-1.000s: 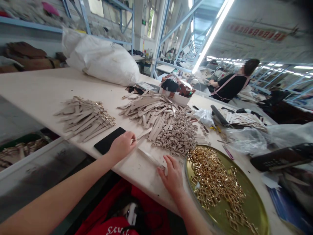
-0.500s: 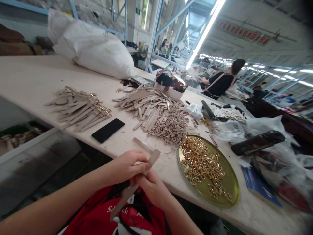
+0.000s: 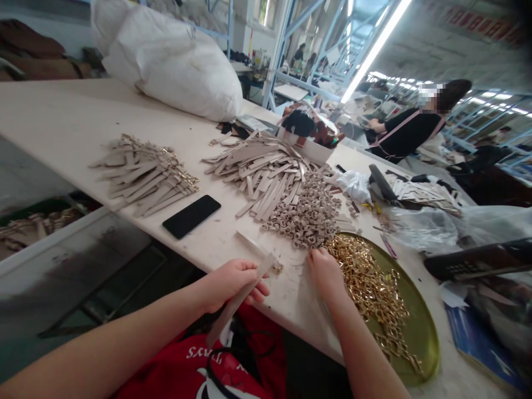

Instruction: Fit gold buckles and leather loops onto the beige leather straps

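Observation:
My left hand [image 3: 233, 282] is closed on a beige strap [image 3: 239, 301] with a gold buckle [image 3: 277, 268] at its upper end, held at the table's front edge. My right hand [image 3: 325, 272] lies on the table between the pile of small beige loops [image 3: 306, 217] and the gold buckles [image 3: 369, 288] in the round brass tray [image 3: 424, 338]; its fingers are curled at the loops, and what they pinch is hidden. A loose heap of beige straps [image 3: 266, 172] lies behind the loops.
A stack of finished straps with buckles [image 3: 145, 177] lies at the left, a black phone [image 3: 192, 216] beside it. A big white sack [image 3: 174, 66] sits at the back. Plastic bags [image 3: 419, 227] and a black tool [image 3: 477, 260] are at right. A person in black [image 3: 405, 133] works beyond.
My right hand has left the strap and reached forward to the loops and buckles. My left hand kept the strap, which now carries a gold buckle at its end.

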{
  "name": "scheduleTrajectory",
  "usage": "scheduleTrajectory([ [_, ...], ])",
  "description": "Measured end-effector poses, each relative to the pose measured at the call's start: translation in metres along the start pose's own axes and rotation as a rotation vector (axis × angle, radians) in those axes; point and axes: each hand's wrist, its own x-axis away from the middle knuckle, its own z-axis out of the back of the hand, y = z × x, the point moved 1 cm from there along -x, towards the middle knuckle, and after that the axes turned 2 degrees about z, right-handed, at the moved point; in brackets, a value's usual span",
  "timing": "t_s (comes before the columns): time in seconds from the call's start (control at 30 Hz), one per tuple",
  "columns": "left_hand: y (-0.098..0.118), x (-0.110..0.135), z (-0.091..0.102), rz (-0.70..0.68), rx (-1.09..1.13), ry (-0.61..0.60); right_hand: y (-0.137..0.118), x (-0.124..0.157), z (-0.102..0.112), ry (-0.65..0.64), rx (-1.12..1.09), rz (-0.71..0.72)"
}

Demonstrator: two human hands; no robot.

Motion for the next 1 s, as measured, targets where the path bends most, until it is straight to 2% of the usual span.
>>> scheduleTrajectory([
  [0.07, 0.002, -0.005, 0.000, 0.038, 0.039, -0.011, 0.002, -0.002, -0.004, -0.015, -0.005, 0.009],
  [0.17, 0.004, -0.013, 0.001, 0.093, 0.085, -0.020, 0.000, 0.001, -0.002, 0.018, -0.176, -0.002],
  [0.27, 0.007, -0.019, 0.001, 0.122, 0.113, -0.027, -0.008, 0.008, 0.004, -0.013, -0.594, -0.092],
  [0.4, 0.007, -0.021, -0.002, 0.102, 0.145, -0.040, -0.037, 0.021, 0.010, -0.179, -1.281, -0.278],
  [0.53, 0.000, -0.017, -0.001, 0.035, 0.058, -0.042, -0.066, 0.032, 0.011, -0.212, -1.754, -0.425],
  [0.6, -0.005, -0.014, 0.001, -0.032, -0.040, -0.029, -0.077, 0.036, 0.012, -0.254, -1.915, -0.494],
  [0.67, -0.009, -0.011, 0.003, -0.107, -0.142, 0.012, -0.084, 0.039, 0.012, -0.273, -2.002, -0.550],
  [0.8, -0.011, -0.008, 0.006, -0.222, -0.285, 0.120, -0.097, 0.048, 0.015, -0.208, -2.106, -0.571],
  [0.9, -0.014, -0.006, 0.002, -0.248, -0.325, 0.115, -0.107, 0.054, 0.015, -0.143, -2.123, -0.519],
  [1.0, -0.020, -0.002, -0.003, -0.238, -0.379, 0.100, -0.115, 0.061, 0.013, -0.036, -2.032, -0.462],
])
